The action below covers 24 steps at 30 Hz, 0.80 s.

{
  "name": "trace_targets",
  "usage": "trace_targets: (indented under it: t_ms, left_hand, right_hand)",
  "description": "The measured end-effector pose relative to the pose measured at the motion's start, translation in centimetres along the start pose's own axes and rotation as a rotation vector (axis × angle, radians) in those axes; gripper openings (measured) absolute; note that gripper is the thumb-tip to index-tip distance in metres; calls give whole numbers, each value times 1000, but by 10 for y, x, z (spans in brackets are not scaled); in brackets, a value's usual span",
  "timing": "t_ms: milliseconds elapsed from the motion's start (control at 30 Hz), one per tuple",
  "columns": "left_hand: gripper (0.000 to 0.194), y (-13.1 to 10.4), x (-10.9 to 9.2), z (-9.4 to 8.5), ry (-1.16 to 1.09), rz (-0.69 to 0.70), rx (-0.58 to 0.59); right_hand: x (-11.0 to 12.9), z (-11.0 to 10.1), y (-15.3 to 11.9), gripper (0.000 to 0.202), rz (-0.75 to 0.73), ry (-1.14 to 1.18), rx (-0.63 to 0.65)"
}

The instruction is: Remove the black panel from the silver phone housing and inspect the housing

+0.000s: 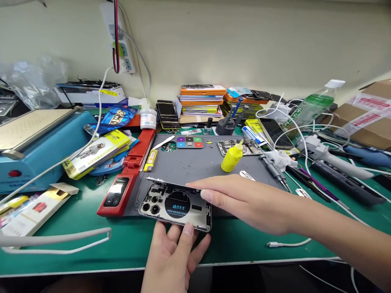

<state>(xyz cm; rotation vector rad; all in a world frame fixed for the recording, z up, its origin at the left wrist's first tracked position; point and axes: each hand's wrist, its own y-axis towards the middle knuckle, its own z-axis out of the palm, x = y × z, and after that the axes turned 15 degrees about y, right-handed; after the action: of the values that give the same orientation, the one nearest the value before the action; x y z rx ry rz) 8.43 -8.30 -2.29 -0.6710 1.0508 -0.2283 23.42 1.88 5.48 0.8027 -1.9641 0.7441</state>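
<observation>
Over on the left edge sits the blue machine (36, 142), well apart from the action, then the red tool (128, 179) lying along the grey mat (189, 167). Now to the centre: the phone housing (175, 205), opened up with its camera rings and round coil showing, rests at the near edge of the mat, partly over the green table (91, 248). It looks light and stiff, a thin metal frame, likely slippery on its polished rim and easy to scratch or bend, so the edges are the place to take it, not the bare insides. The left hand (174, 260) comes up from below, palm up, fingers spread, thumb and fingertips pinching the housing's near edge: a light grip closed on the frame. A thin sheet (166, 184) stands lifted along the far edge. Moving right, the right hand (244, 201) reaches in flat from the right, fingers straight and together, tips on that far edge; open, pressing rather than clasping. Behind it, the yellow bottle (232, 156) stands upright on the mat.
</observation>
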Motion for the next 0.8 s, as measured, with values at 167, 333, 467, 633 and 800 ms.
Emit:
trace_targets:
  t_ms: [167, 333, 467, 633, 800]
  left_hand:
    - [78, -5, -14, 7, 45, -54, -63]
    - [54, -10, -29, 15, 240, -148, -78]
    - [39, -6, -27, 9, 414, -203, -14]
    - [36, 0, -28, -3, 494, -298, 88]
    - [27, 5, -35, -3, 553, -314, 48]
  right_hand:
    - [-3, 0, 2, 45, 20, -43, -34]
    - [-5, -2, 6, 43, -20, -77, -37]
    - [-11, -7, 7, 40, -71, -46, -40]
    - [-17, -11, 8, 39, -80, -29, -51]
    - [-22, -16, 10, 38, -72, -29, -24]
